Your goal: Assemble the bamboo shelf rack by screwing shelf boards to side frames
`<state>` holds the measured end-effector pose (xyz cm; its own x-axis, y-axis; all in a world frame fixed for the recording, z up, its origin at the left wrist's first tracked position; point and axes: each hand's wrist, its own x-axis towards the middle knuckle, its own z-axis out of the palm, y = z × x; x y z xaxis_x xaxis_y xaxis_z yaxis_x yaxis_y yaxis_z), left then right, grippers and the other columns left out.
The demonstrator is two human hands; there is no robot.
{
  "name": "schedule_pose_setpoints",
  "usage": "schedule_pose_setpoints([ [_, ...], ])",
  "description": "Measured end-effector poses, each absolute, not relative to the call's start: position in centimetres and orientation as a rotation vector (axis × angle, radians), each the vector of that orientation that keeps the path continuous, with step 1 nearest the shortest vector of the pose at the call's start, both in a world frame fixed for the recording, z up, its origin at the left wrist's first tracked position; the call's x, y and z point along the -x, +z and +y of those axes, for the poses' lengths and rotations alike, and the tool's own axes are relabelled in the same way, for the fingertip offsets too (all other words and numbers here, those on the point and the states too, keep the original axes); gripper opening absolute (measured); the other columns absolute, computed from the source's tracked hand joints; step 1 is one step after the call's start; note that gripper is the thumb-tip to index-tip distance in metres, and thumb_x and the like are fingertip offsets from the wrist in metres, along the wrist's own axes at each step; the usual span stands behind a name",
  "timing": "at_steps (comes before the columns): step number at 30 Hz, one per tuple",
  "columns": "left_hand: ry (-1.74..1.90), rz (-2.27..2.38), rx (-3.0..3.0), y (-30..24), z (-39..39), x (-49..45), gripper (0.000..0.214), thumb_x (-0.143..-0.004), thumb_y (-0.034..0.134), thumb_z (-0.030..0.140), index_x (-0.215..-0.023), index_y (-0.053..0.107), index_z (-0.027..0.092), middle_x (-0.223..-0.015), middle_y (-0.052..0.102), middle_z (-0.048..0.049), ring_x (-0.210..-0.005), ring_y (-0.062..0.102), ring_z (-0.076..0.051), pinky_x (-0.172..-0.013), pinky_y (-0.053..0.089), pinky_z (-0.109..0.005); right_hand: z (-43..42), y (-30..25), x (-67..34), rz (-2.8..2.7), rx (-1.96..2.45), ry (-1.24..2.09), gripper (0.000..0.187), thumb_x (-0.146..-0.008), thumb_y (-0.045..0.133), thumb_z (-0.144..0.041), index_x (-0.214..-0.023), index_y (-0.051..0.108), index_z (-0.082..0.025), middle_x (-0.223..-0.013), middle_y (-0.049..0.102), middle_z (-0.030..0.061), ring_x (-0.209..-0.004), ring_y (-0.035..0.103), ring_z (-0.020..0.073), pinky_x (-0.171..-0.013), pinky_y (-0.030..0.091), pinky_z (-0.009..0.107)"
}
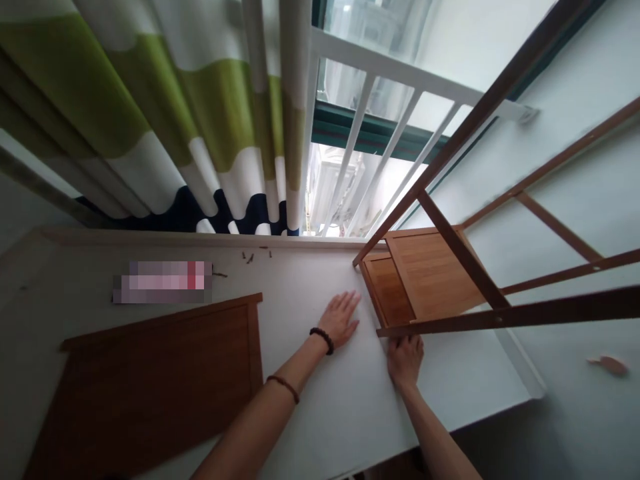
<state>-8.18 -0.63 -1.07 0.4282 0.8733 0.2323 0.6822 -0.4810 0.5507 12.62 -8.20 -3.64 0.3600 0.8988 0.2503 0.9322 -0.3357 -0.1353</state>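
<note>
My left hand point(340, 320) lies flat with its fingers spread on the white surface point(320, 400), dark bead bracelets on the wrist and forearm. It is near the lower end of a brown wooden shelf frame point(457, 327) but apart from it. My right hand point(405, 360) is at the frame's near rail, its fingers curled against the lower edge and their tips partly hidden. The frame has long rails, crossbars and a wooden panel point(435, 273) between them. It leans over the surface toward the right wall. A second dark wooden panel point(165, 393) lies flat at the left.
Several small screws point(250, 258) lie near the window ledge. A blurred-out packet point(165, 283) is behind the left panel. A green, white and navy curtain point(215, 120) hangs at the back beside a white window railing point(390, 167). A pinkish object point(613, 365) is at the right.
</note>
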Motion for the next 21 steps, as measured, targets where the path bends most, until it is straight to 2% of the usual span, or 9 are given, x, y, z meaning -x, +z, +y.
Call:
schedule_pose_setpoints([
  [2, 0.668, 1.575, -2.238, -1.7, 1.1, 11.1, 0.055, -0.085, 0.042, 0.027, -0.137, 0.034, 0.013, -0.144, 0.035, -0.0155, -0.133, 0.029, -0.027, -0.11, 0.019, -0.048, -8.2, -3.7, -12.6, -1.65, 2.385, -0.162, 0.045, -0.087, 0.029, -0.033, -0.098, 0.063, -0.005, -0.104, 0.056, 0.0236, -0.108, 0.046, 0.0351, -0.094, 0.031, 0.046],
  [4, 0.618, 1.789, -2.173, -1.9, 3.0, 14.1, 0.059, -0.084, 0.042, 0.03, -0.137, 0.032, 0.007, -0.147, 0.027, -0.0198, -0.136, 0.02, -0.031, -0.111, 0.011, -0.052, -8.2, -3.7, -12.5, -1.648, 2.396, -0.14, 0.045, -0.088, 0.029, -0.032, -0.102, 0.062, -0.005, -0.109, 0.055, 0.0229, -0.112, 0.044, 0.0346, -0.098, 0.029, 0.045],
  [7, 0.549, 2.027, -2.101, -1.4, 5.7, 18.0, 0.064, -0.083, 0.043, 0.033, -0.138, 0.029, 0.004, -0.15, 0.017, -0.0205, -0.138, 0.012, -0.033, -0.111, 0.008, -0.05, -8.2, -3.5, -12.1, -1.619, 2.413, -0.125, 0.045, -0.088, 0.029, -0.031, -0.109, 0.059, -0.004, -0.114, 0.053, 0.0221, -0.115, 0.042, 0.0342, -0.098, 0.028, 0.044],
  [9, 0.518, 2.188, -2.01, -0.9, 7.0, 19.8, 0.067, -0.082, 0.042, 0.031, -0.137, 0.026, -0.004, -0.149, 0.014, -0.0265, -0.138, 0.01, -0.037, -0.11, 0.009, -0.053, -8.1, -3.0, -11.8, -1.602, 2.423, -0.127, 0.044, -0.089, 0.03, -0.03, -0.112, 0.058, -0.005, -0.117, 0.052, 0.0212, -0.115, 0.042, 0.0333, -0.098, 0.03, 0.044],
  [11, 0.485, 2.293, -1.934, -0.8, 7.6, 20.9, 0.069, -0.083, 0.04, 0.034, -0.135, 0.027, -0.008, -0.145, 0.019, -0.0308, -0.136, 0.014, -0.04, -0.108, 0.012, -0.055, -8.0, -2.5, -11.5, -1.593, 2.427, -0.125, 0.043, -0.089, 0.03, -0.03, -0.114, 0.057, -0.007, -0.12, 0.051, 0.02, -0.116, 0.042, 0.0325, -0.097, 0.03, 0.043],
  [13, 0.454, 2.325, -1.925, -0.9, 7.6, 21.4, 0.067, -0.085, 0.035, 0.036, -0.135, 0.028, -0.008, -0.143, 0.026, -0.03, -0.135, 0.018, -0.038, -0.108, 0.014, -0.053, -7.8, -2.2, -11.3, -1.586, 2.431, -0.113, 0.041, -0.089, 0.031, -0.029, -0.114, 0.057, -0.009, -0.122, 0.051, 0.0189, -0.116, 0.042, 0.032, -0.098, 0.03, 0.043],
  [17, 0.428, 2.323, -2.009, -1.2, 7.3, 21.1, 0.061, -0.088, 0.027, 0.03, -0.135, 0.026, -0.008, -0.143, 0.027, -0.0284, -0.135, 0.019, -0.035, -0.108, 0.011, -0.052, -7.7, -2.0, -11.2, -1.562, 2.458, -0.099, 0.039, -0.088, 0.033, -0.028, -0.115, 0.056, -0.011, -0.125, 0.049, 0.0169, -0.119, 0.04, 0.0308, -0.098, 0.029, 0.042],
  [19, 0.413, 2.288, -2.08, -0.9, 7.6, 21.1, 0.059, -0.088, 0.028, 0.027, -0.133, 0.028, -0.011, -0.141, 0.03, -0.0308, -0.134, 0.02, -0.036, -0.107, 0.012, -0.054, -7.7, -2.0, -11.2, -1.55, 2.466, -0.09, 0.039, -0.089, 0.032, -0.027, -0.115, 0.056, -0.012, -0.126, 0.049, 0.0164, -0.12, 0.04, 0.0306, -0.098, 0.03, 0.042],
  [21, 0.389, 2.205, -2.176, -0.6, 7.9, 21.0, 0.056, -0.086, 0.033, 0.025, -0.128, 0.035, -0.011, -0.134, 0.038, -0.0318, -0.129, 0.027, -0.037, -0.104, 0.02, -0.053, -7.7, -1.9, -11.1, -1.54, 2.467, -0.085, 0.039, -0.089, 0.032, -0.028, -0.114, 0.057, -0.012, -0.125, 0.049, 0.0163, -0.119, 0.04, 0.0307, -0.098, 0.03, 0.042],
])
